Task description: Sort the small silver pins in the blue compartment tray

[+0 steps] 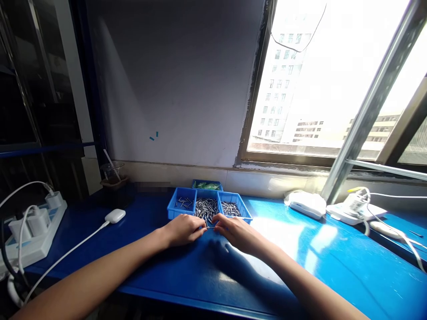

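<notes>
In front of the bins, my left hand (187, 229) and my right hand (234, 230) face each other, fingers pinched. A thin, silvery metal pin (211, 227) spans the small gap between the fingertips, one end in each hand. Its exact kind is too small to make out. Just beyond stand three blue plastic bins side by side. The left bin (171, 210) has a few slim metal pieces on its bottom. Many dark and shiny metal pieces (207, 206) fill the middle one. In the right bin (246, 210) lies a pile of small metal pieces (230, 208).
Behind the bins, another blue bin (207, 181) holds green packets. A white earbud case (115, 216) with a cable, a power strip (36, 233) and a plastic cup (112, 172) are on the left. White devices (305, 203) and a plugged strip (355, 209) stand at right.
</notes>
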A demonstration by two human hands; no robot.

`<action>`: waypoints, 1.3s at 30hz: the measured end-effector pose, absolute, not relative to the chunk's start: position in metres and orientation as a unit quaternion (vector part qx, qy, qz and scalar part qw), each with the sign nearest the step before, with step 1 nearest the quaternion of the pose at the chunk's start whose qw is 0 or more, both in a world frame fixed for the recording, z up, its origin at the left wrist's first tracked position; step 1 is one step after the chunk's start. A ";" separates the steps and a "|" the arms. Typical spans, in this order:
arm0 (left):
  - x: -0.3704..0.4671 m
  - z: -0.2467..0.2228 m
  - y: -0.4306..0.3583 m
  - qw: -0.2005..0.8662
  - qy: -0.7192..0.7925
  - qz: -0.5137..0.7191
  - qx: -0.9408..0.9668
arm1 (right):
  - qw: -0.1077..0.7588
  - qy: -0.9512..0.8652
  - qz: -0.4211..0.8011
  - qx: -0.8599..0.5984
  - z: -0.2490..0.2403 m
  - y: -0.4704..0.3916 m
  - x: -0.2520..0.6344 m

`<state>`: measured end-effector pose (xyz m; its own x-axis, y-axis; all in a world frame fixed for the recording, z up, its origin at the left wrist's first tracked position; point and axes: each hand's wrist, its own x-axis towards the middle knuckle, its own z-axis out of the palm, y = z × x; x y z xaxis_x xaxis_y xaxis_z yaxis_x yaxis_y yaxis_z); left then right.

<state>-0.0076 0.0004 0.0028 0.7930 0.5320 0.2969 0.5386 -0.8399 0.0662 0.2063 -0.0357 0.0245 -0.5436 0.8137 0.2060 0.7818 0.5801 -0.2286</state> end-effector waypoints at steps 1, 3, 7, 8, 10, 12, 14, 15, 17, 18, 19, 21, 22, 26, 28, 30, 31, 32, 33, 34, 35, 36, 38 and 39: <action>-0.008 0.002 0.001 0.014 -0.284 -0.155 -0.946 | 0.142 -0.875 0.052 -0.459 0.025 -0.036 0.206; -0.008 0.002 0.001 0.022 -0.290 -0.155 -0.944 | 0.145 -0.880 0.064 -0.448 0.026 -0.038 0.207; -0.007 0.001 0.001 0.014 -0.312 -0.161 -0.936 | 0.160 -0.909 0.097 -0.373 0.026 -0.043 0.206; -0.007 0.002 0.001 0.009 -0.316 -0.167 -0.934 | 0.158 -0.914 0.101 -0.359 0.026 -0.044 0.205; -0.008 0.003 0.000 -0.001 -0.326 -0.186 -0.927 | 0.157 -0.918 0.119 -0.345 0.026 -0.044 0.203; -0.008 0.004 -0.001 -0.012 -0.338 -0.212 -0.917 | 0.180 -0.906 0.140 -0.356 0.025 -0.042 0.202; -0.009 0.006 -0.001 -0.015 -0.337 -0.233 -0.912 | 0.232 -0.875 0.158 -0.394 0.025 -0.038 0.204; -0.009 0.006 -0.002 -0.010 -0.330 -0.237 -0.914 | 0.264 -0.851 0.175 -0.419 0.025 -0.036 0.205; -0.009 0.006 -0.002 0.011 -0.311 -0.226 -0.923 | 0.308 -0.801 0.242 -0.453 0.025 -0.032 0.209; -0.009 0.006 -0.002 0.022 -0.302 -0.208 -0.930 | 0.310 -0.783 0.288 -0.456 0.025 -0.031 0.210; -0.009 0.006 -0.002 0.029 -0.295 -0.184 -0.937 | 0.297 -0.773 0.329 -0.454 0.025 -0.031 0.211; -0.009 0.005 -0.001 0.032 -0.284 -0.129 -0.950 | 0.248 -0.787 0.351 -0.442 0.023 -0.032 0.211; -0.009 0.004 -0.001 0.031 -0.282 -0.107 -0.953 | 0.224 -0.806 0.324 -0.441 0.022 -0.033 0.209; -0.009 0.006 -0.003 0.036 -0.285 -0.073 -0.955 | 0.158 -0.886 0.122 -0.419 0.010 -0.035 0.201; -0.009 0.008 -0.004 0.034 -0.287 -0.069 -0.955 | 0.128 -0.895 0.105 -0.415 0.004 -0.035 0.198; -0.009 0.010 -0.004 0.033 -0.297 -0.065 -0.952 | 0.127 -0.900 0.097 -0.406 0.001 -0.034 0.197; -0.009 0.010 -0.005 0.034 -0.305 -0.062 -0.950 | 0.130 -0.901 0.088 -0.404 0.001 -0.033 0.196; -0.009 0.011 -0.005 0.036 -0.313 -0.061 -0.947 | 0.132 -0.902 0.083 -0.402 0.001 -0.033 0.197; -0.009 0.011 -0.005 0.037 -0.319 -0.059 -0.945 | 0.133 -0.902 0.077 -0.404 0.002 -0.032 0.197; -0.008 0.011 -0.005 0.036 -0.322 -0.057 -0.944 | 0.131 -0.901 0.073 -0.407 0.003 -0.032 0.198; -0.008 0.011 -0.004 0.033 -0.324 -0.056 -0.944 | 0.128 -0.900 0.071 -0.410 0.004 -0.032 0.199; -0.008 0.010 -0.004 0.027 -0.324 -0.055 -0.944 | 0.128 -0.899 0.069 -0.412 0.005 -0.031 0.200; -0.008 0.009 -0.003 0.020 -0.330 -0.052 -0.942 | 0.135 -0.900 0.066 -0.409 0.005 -0.030 0.202; -0.008 0.008 -0.003 0.019 -0.336 -0.051 -0.940 | 0.140 -0.901 0.066 -0.404 0.005 -0.029 0.202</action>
<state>-0.0079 -0.0025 0.0079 0.7687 0.6304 0.1078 0.6342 -0.7732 -0.0012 0.2023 -0.0287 0.0047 -0.6337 0.7475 0.1991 0.7108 0.6643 -0.2314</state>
